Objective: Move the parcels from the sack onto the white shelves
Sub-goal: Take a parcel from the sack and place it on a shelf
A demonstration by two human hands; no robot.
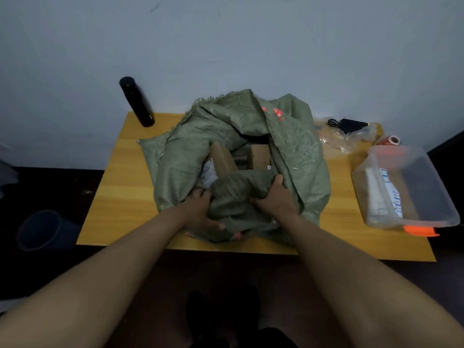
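Observation:
A grey-green woven sack (296, 146) lies open on the wooden table (120, 187). Inside its mouth I see two brown cardboard parcels: one with a white label (221, 159) on the left and another (259, 155) to its right. My left hand (200, 209) and my right hand (276, 199) both grip the bunched near rim of the sack, pulling the fabric down toward me. No white shelves are in view.
A black flask (136, 101) stands at the table's back left corner. At the right sit a clear plastic bin with an orange latch (411, 187), a crumpled plastic bag with a black charger (351, 131) and a red tape roll (390, 141). A dark bucket (40, 229) stands on the floor, left.

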